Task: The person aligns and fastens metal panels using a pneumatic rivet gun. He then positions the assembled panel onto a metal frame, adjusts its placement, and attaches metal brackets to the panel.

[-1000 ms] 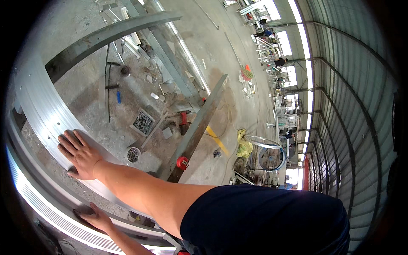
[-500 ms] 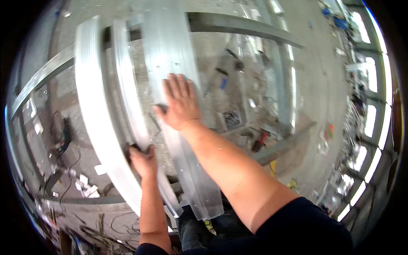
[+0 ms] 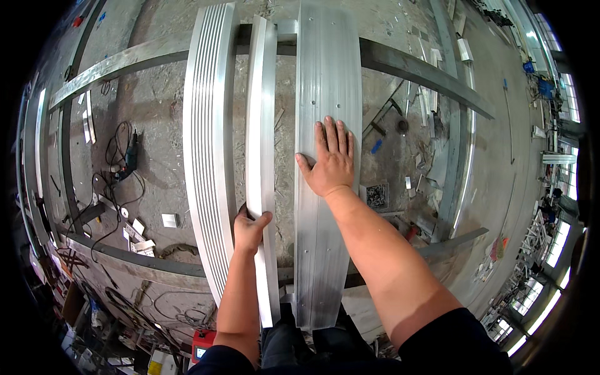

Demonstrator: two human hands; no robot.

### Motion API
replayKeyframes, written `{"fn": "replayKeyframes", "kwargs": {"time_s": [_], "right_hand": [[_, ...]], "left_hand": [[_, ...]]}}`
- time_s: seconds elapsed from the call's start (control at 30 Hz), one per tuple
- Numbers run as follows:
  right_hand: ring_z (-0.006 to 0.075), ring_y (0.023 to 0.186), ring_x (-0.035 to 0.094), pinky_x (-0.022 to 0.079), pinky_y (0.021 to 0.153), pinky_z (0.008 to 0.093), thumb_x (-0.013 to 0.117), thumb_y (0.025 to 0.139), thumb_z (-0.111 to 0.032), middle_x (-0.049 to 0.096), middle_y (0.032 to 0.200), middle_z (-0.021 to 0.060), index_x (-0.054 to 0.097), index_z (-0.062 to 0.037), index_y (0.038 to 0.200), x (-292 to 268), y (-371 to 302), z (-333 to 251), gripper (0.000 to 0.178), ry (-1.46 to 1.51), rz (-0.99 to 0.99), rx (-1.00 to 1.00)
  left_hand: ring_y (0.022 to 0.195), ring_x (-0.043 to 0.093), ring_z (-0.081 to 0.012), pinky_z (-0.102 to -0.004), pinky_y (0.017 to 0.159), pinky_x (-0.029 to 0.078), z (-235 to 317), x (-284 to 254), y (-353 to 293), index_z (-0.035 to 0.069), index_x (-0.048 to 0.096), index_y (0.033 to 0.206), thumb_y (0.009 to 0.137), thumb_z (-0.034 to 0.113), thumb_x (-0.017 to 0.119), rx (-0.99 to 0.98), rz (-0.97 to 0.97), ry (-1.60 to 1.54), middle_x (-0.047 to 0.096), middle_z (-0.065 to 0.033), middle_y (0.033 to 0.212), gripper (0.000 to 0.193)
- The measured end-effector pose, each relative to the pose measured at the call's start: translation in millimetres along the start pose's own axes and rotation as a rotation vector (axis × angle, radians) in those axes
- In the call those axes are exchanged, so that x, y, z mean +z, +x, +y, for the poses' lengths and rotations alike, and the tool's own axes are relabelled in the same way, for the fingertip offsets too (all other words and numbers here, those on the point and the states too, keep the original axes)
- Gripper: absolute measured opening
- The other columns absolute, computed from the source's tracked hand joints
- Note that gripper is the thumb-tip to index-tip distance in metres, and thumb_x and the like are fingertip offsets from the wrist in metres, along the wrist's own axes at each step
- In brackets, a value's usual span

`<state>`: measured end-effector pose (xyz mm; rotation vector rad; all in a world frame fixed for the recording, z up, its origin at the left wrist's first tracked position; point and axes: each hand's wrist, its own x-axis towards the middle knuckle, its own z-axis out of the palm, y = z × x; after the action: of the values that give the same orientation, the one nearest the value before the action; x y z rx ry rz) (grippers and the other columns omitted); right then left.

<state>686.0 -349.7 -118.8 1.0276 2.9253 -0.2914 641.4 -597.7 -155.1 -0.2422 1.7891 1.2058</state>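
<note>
Three long metal profiles lie side by side across a steel frame. My left hand (image 3: 250,231) grips the narrow aluminium bar (image 3: 262,112) in the middle, thumb over its right edge; the fingers below are partly hidden. My right hand (image 3: 330,159) rests flat, fingers spread, on the wide aluminium profile (image 3: 319,256) at the right, which has small holes along its face. A ribbed aluminium profile (image 3: 209,125) lies left of the narrow bar, with a gap between them.
Steel crossbeams (image 3: 412,69) run under the profiles at the far and near ends. A corded power drill (image 3: 130,156) lies on the floor at left, near small white blocks (image 3: 139,237). A bin of small metal parts (image 3: 377,196) stands right of the wide profile.
My view has turned, so the profiles now run more upright in the picture. My left hand still grips the narrow bar, and my right hand still lies flat on the wide profile.
</note>
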Motion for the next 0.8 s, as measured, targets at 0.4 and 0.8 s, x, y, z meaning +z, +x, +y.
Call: {"fn": "replayKeyframes", "kwargs": {"time_s": [0.4,0.8], "right_hand": [[0.033,0.151,0.015,0.009,0.124,0.0487,0.056,0.093,-0.052,0.024,0.162,0.0139,0.031,-0.0057,0.153,-3,0,-4,0.08,-0.028,-0.032,-0.009],[0.0331,0.151,0.015,0.009,0.124,0.0482,0.056,0.093,-0.05,0.024,0.162,0.0139,0.03,-0.0061,0.154,-4,0,-4,0.079,-0.026,-0.056,-0.001]], "left_hand": [[0.104,0.058,-0.0191,-0.0335,0.093,0.048,16,-28,-54,-0.005,0.042,0.138,0.077,0.011,0.086,-0.025,-0.322,-0.147,0.062,-0.0107,0.117,0.077],[0.107,0.056,-0.0191,-0.032,0.093,0.045,26,-21,-47,-0.007,0.04,0.138,0.078,0.008,0.08,0.136,-0.378,-0.102,0.06,-0.0103,0.114,0.073]]}}
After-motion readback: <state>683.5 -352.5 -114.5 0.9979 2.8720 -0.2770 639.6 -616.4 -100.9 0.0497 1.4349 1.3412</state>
